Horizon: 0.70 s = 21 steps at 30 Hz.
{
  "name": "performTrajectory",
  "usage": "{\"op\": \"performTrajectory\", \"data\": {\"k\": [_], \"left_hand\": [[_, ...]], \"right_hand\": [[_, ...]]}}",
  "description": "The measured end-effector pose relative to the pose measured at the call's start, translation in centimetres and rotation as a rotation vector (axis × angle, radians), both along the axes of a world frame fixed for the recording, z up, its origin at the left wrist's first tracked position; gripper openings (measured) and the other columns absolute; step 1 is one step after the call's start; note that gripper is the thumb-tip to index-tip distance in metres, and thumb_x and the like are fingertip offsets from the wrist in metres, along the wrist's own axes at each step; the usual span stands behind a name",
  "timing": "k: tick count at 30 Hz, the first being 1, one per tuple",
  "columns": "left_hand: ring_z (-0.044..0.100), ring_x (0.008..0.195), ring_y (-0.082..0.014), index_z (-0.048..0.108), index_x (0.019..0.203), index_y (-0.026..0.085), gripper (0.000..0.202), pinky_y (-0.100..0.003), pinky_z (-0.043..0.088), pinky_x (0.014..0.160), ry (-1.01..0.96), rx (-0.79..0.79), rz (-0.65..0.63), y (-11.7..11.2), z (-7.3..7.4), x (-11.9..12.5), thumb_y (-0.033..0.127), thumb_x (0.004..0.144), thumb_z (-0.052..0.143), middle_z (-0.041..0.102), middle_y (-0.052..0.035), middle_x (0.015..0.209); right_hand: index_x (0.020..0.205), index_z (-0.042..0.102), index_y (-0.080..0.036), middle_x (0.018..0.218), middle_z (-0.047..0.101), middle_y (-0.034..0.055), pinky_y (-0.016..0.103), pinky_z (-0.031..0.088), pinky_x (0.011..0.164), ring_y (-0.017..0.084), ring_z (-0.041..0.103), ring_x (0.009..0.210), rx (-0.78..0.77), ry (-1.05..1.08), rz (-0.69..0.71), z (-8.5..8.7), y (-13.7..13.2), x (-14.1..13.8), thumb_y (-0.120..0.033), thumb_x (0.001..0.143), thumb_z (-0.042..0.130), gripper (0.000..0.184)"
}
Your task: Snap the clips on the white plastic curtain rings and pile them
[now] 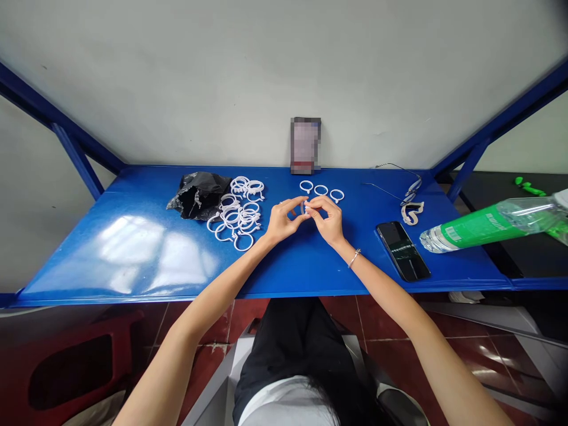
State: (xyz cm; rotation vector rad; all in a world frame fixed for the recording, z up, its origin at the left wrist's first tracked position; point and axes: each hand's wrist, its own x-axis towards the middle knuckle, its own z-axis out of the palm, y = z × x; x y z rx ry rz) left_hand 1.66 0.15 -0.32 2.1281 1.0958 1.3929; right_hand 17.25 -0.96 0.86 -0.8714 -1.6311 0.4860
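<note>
In the head view, the left hand (284,222) and right hand (327,220) are pinching a white ring (303,207) in their fingers (320,202) above the tabletop (284,275), right of the ring pile (237,214); it is looking light, stiff, smooth, and best gripped by its rim.

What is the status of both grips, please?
Left grip, right grip: together on one white plastic ring. Three more white rings beyond. White ring pile beside left grip; nothing visibly in the way.

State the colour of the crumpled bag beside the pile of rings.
The bag is black, as the head view, the only one here, shows.
</note>
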Motion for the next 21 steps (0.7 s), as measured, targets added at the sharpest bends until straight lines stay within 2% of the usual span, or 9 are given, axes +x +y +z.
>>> {"op": "performTrajectory", "data": {"k": [4,9,12,14,17,21], "left_hand": [[0.070,0.075,-0.0151,0.068,0.116,0.017,0.046,-0.027,0.057,0.068,0.024,-0.005,0.009,0.1,-0.3,0.1,0.054,0.089,0.061,0.074,-0.0111,0.112],[0.069,0.098,-0.0193,0.060,0.127,0.017,0.045,-0.026,0.057,0.070,0.133,-0.024,0.001,0.4,-0.7,-0.2,0.047,0.094,0.053,0.069,-0.0123,0.124],[0.062,0.118,-0.0230,0.053,0.136,0.017,0.048,-0.033,0.056,0.088,0.272,-0.030,-0.016,0.6,-0.4,-0.6,0.043,0.095,0.052,0.064,-0.0128,0.131],[0.055,0.128,-0.0265,0.049,0.140,0.016,0.055,-0.040,0.051,0.102,0.369,-0.018,-0.012,0.9,-0.1,-1.0,0.044,0.093,0.056,0.059,-0.0141,0.137],[0.048,0.135,-0.0332,0.049,0.139,0.016,0.056,-0.051,0.044,0.107,0.491,-0.045,0.112,1.8,0.0,-2.0,0.044,0.091,0.057,0.051,-0.0170,0.145],[0.039,0.140,-0.0407,0.053,0.132,0.011,0.044,-0.062,0.035,0.108,0.530,-0.113,0.387,3.5,-0.9,-3.9,0.024,0.090,0.051,0.043,-0.0247,0.149]], "right_hand": [[0.088,0.070,-0.023,0.088,0.071,0.0035,0.032,0.055,0.064,0.018,0.065,0.079,-0.011,-0.017,0.020,0.0,0.1,0.1,-0.033,0.092,0.063,0.013],[0.092,0.067,-0.023,0.089,0.071,0.0037,0.032,0.054,0.067,0.018,0.064,0.080,0.074,-0.157,-0.011,0.1,0.3,0.5,-0.027,0.093,0.060,0.008],[0.090,0.066,-0.023,0.087,0.071,0.0040,0.033,0.054,0.070,0.019,0.064,0.079,0.067,-0.248,-0.065,-0.1,0.6,0.8,-0.026,0.092,0.060,0.008],[0.086,0.065,-0.022,0.084,0.071,0.0041,0.033,0.053,0.071,0.019,0.064,0.077,0.032,-0.287,-0.103,-0.5,1.0,1.0,-0.026,0.092,0.059,0.009],[0.080,0.062,-0.021,0.079,0.071,0.0040,0.033,0.053,0.070,0.019,0.064,0.072,-0.051,-0.292,-0.167,-1.0,1.6,1.5,-0.028,0.089,0.060,0.012],[0.076,0.058,-0.021,0.077,0.071,0.0048,0.033,0.052,0.066,0.019,0.065,0.067,-0.210,-0.279,-0.212,-1.8,2.5,2.0,-0.034,0.087,0.061,0.017]]}}
